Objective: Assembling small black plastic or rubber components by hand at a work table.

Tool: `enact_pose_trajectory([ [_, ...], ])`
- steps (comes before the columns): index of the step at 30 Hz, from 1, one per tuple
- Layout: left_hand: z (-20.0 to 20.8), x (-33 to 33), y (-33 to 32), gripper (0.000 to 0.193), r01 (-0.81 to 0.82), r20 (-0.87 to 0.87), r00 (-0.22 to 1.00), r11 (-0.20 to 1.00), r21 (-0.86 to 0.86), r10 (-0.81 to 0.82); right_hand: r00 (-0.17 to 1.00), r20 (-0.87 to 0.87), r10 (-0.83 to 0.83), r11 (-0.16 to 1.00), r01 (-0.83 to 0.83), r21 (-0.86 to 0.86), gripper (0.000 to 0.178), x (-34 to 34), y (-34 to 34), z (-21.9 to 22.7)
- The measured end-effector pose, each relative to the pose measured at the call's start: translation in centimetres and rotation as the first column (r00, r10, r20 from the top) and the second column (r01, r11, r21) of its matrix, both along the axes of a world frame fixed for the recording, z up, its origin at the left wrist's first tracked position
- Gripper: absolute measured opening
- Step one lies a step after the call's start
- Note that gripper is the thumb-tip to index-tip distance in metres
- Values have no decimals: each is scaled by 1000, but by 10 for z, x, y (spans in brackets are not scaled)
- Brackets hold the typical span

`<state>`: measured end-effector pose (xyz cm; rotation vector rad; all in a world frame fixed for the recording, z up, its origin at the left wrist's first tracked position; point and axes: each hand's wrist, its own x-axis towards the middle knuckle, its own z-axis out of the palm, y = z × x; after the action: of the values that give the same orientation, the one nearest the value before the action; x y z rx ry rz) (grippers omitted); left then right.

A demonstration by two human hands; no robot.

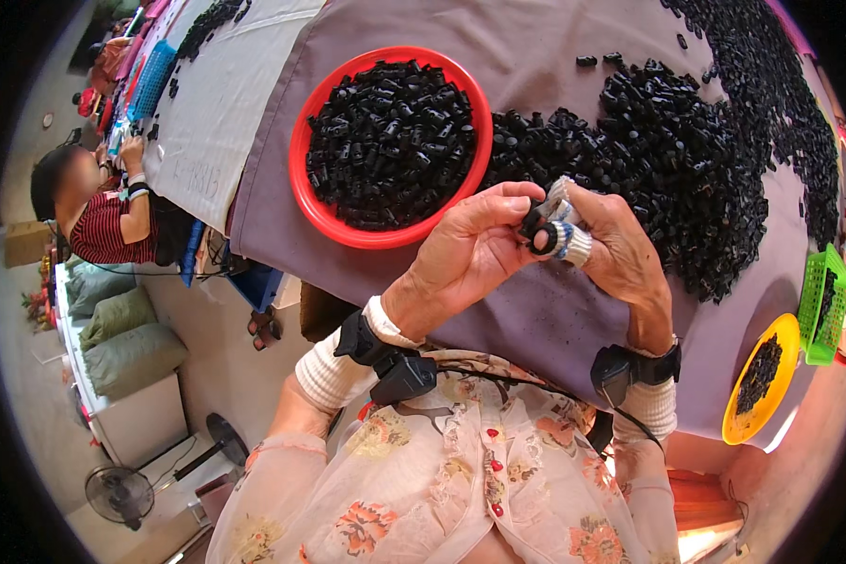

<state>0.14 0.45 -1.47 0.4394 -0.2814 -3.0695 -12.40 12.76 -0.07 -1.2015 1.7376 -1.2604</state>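
Note:
My left hand and my right hand meet in front of me over the table edge. The left thumb and fingers pinch a small black plastic part. White knitted covers wrap the right fingertips, which press against the same part; a black ring-like band circles one of them. Much of the part is hidden by the fingers. Just beyond my left hand stands a red basin filled with small black plastic parts. A large heap of similar black parts spreads behind and right of my hands.
A grey cloth covers the table. At the right are a yellow tray and a green basket, both holding dark pieces. Another person sits at the far left by a blue basket. A fan stands lower left.

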Motion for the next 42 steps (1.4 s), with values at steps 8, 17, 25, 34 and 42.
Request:
enact_pose_trajectory([
  [8,0,1,-3,22,35,23,999,999,-3,-35,992,60,114,987,-106,-118,25,-8,2,-1],
  [17,2,-1,3,29,30,106,994,997,-70,-22,896,444,-11,996,48,-73,24,-4,4,11],
  [25,3,-1,2,26,41,97,995,992,-122,-29,932,362,-1,999,18,-44,26,-4,4,4],
  [34,5,9,0,20,-33,49,998,960,-277,49,906,404,-124,983,167,-72,26,2,2,-2],
  [42,19,10,2,16,-38,138,975,739,-673,176,966,204,-155,984,169,-50,24,5,10,3],
])
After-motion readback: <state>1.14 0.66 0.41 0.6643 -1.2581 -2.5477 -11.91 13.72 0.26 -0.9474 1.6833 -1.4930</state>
